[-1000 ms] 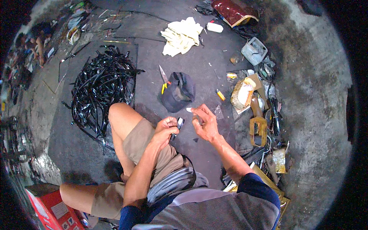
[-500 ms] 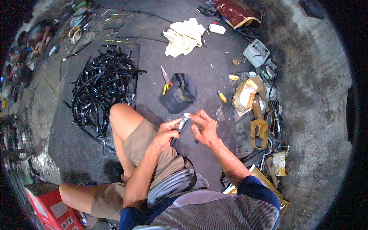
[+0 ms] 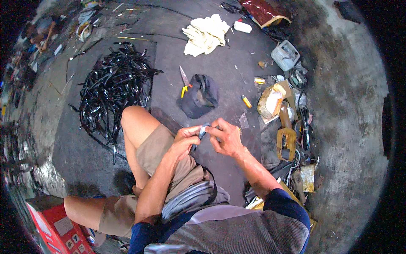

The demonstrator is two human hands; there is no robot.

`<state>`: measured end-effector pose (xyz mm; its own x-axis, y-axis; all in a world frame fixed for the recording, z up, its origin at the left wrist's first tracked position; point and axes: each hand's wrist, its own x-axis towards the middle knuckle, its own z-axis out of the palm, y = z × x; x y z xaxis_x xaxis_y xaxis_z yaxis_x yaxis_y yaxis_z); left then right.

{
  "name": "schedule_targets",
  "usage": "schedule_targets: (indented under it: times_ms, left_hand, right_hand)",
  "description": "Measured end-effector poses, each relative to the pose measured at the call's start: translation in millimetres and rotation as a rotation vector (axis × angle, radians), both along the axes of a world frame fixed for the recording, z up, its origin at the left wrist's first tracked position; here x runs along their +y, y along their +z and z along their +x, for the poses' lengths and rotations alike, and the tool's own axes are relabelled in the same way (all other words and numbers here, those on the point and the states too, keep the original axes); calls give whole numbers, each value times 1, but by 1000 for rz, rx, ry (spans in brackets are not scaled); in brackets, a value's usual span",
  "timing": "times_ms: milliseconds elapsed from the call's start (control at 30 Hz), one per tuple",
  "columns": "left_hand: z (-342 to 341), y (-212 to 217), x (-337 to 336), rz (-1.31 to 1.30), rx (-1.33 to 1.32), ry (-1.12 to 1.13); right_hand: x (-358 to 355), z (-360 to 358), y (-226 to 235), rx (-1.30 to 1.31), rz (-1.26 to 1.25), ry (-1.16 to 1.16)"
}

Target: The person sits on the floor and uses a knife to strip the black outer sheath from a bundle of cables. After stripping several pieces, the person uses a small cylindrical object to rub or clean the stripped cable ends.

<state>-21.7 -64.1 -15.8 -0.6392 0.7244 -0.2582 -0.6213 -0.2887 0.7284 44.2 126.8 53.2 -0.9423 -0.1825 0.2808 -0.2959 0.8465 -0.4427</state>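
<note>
My left hand (image 3: pixel 185 142) is closed round a narrow dark strip (image 3: pixel 203 129), its thumb and fingers pressed against the sides. The strip has a pale, shiny upper end, and its lower part runs down behind the fingers. At that upper end my right hand (image 3: pixel 227 139) pinches with bent fingers; a small whitish patch shows at the fingertips, too small to name. Just beyond both hands lies a dark cloth cap (image 3: pixel 198 96). Scissors (image 3: pixel 185 82) with yellow handles rest beside the cap, blades pointing away.
A tangled heap of glossy black strips (image 3: pixel 116 84) lies at left. Cream cloth (image 3: pixel 205 36) is crumpled at the far side. Along the right stand a yellow lighter (image 3: pixel 246 101), a foam-like block (image 3: pixel 270 101), a cut plastic container (image 3: pixel 285 56) and scraps. A red box (image 3: pixel 57 226) sits lower left.
My right fingers have closed in on the strip's pale end, nearer my left hand. The strip is tilted differently and less of it shows. The view has shifted slightly.
</note>
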Motion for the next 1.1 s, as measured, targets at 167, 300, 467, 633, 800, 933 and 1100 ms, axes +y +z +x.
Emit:
schedule_targets:
  times_ms: [167, 300, 467, 633, 800, 933, 1100]
  left_hand:
    - [-1, 1, -2, 12, -16, -8]
    - [0, -2, -1, -13, 0, 27]
    - [-1, -4, -3, -7, -25, 5]
    - [-2, -3, -2, 33, 4, 5]
    - [-2, 19, -3, 220, -36, -91]
    - [-2, 25, -10, 380, -172, -51]
    - [-6, 23, -11, 330, -75, -37]
  right_hand:
    - [-3, -7, -3, 76, -43, 121]
    - [2, -7, -5, 67, -68, 135]
    - [4, -9, -3, 63, -61, 158]
    - [3, -2, -10, 32, -77, 52]
    - [2, 2, -31, 77, -244, -106]
    - [-1, -2, -32, 83, -346, -188]
    - [-7, -2, -17, 134, -328, -202]
